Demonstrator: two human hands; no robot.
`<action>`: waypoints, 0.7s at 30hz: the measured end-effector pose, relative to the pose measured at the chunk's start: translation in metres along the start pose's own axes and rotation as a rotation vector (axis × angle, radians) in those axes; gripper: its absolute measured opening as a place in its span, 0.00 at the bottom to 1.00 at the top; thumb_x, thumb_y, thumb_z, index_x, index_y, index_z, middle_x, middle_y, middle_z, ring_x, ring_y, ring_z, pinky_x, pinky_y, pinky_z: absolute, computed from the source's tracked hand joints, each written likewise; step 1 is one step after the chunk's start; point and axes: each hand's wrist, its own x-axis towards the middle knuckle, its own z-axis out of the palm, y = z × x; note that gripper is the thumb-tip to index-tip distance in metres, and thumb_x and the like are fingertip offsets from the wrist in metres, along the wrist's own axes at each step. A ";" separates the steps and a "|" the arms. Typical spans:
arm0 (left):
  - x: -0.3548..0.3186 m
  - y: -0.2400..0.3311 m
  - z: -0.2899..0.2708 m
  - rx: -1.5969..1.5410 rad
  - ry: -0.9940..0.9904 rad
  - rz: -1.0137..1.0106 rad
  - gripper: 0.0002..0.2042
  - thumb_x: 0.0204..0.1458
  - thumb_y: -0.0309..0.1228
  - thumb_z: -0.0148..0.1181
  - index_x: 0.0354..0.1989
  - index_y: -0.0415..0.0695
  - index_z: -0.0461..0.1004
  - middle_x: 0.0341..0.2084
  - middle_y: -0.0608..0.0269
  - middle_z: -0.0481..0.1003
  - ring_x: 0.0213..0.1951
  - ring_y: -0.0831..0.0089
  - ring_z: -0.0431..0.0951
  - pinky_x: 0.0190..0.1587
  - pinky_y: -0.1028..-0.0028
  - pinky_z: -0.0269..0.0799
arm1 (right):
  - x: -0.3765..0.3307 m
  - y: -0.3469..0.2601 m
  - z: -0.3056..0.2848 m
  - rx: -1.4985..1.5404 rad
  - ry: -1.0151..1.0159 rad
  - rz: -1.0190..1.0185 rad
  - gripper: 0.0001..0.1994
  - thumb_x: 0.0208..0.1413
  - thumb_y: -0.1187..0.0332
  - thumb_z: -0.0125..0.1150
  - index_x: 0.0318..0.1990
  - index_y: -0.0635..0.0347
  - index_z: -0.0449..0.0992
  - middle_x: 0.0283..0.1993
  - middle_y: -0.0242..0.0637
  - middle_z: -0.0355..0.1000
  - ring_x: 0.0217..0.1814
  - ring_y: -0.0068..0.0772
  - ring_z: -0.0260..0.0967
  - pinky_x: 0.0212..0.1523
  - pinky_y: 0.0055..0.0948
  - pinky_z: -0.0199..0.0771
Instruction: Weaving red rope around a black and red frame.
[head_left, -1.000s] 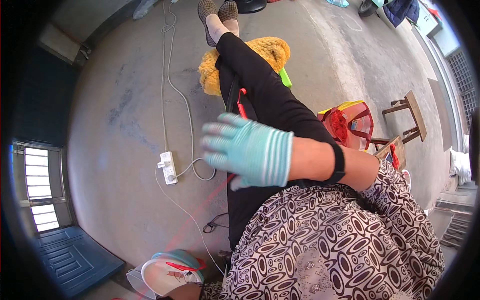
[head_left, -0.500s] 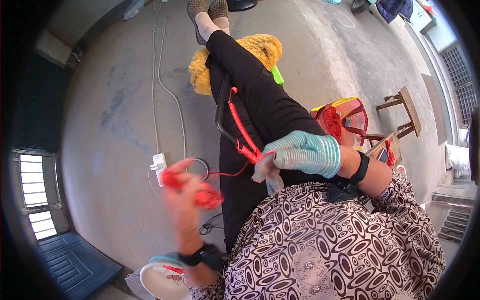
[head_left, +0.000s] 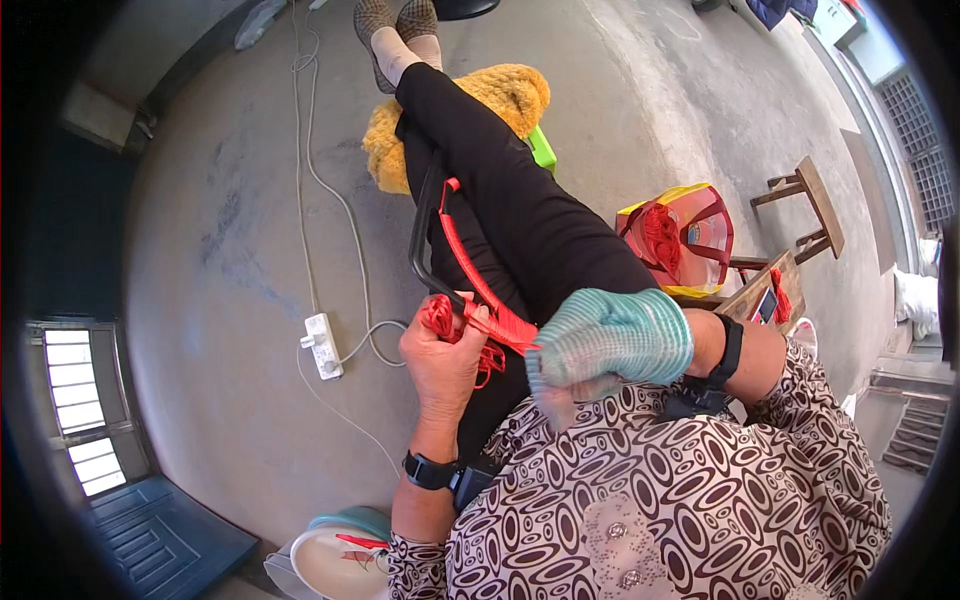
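Observation:
A bundle of red cord (head_left: 438, 318) is in my bare left hand (head_left: 440, 362), with loose loops hanging by the palm. The thumb and fingers of that hand also pinch at a bent black frame (head_left: 418, 245) lying over my lap. One arm of the frame is tightly wound with red cord (head_left: 468, 262). My right hand (head_left: 620, 340), in a teal and white striped glove, is curled at the near end of the wound arm. Its fingertips are smeared by motion, and the frame's end is hidden behind the glove.
A yellow fluffy cloth (head_left: 505, 98) lies under my crossed legs. To the right are a clear bag with red trim (head_left: 706, 238), a wooden stool (head_left: 815, 205) and a phone (head_left: 766, 305). A power strip (head_left: 322, 346) with cables is on the left floor; a white basin (head_left: 330, 562) stands lower left.
My left hand, with the red cord bundle, has come right and up to the frame from out at the left. The cord stretched between the hands no longer shows. My right hand remains near the frame's end.

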 end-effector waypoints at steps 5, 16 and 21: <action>0.012 0.033 -0.046 -0.333 -0.012 -0.004 0.20 0.50 0.21 0.60 0.52 0.38 0.65 0.35 0.62 0.75 0.37 0.78 0.74 0.41 0.77 0.71 | 0.021 -0.025 -0.032 -0.546 0.158 -0.405 0.16 0.65 0.60 0.47 0.37 0.64 0.77 0.23 0.35 0.70 0.20 0.21 0.64 0.24 0.24 0.66; 0.018 0.023 -0.031 0.404 -0.163 -0.087 0.09 0.52 0.20 0.54 0.42 0.36 0.74 0.35 0.61 0.77 0.35 0.76 0.78 0.36 0.77 0.73 | 0.081 0.049 -0.051 -1.049 0.501 -0.111 0.13 0.49 0.62 0.64 0.41 0.59 0.78 0.36 0.46 0.76 0.39 0.46 0.75 0.42 0.35 0.74; 0.013 0.029 -0.026 0.228 -0.062 0.001 0.08 0.52 0.22 0.57 0.40 0.36 0.74 0.33 0.60 0.77 0.32 0.76 0.77 0.34 0.77 0.74 | 0.076 0.032 -0.052 -0.231 0.632 -0.217 0.09 0.49 0.69 0.65 0.37 0.63 0.78 0.36 0.34 0.76 0.40 0.25 0.73 0.44 0.27 0.72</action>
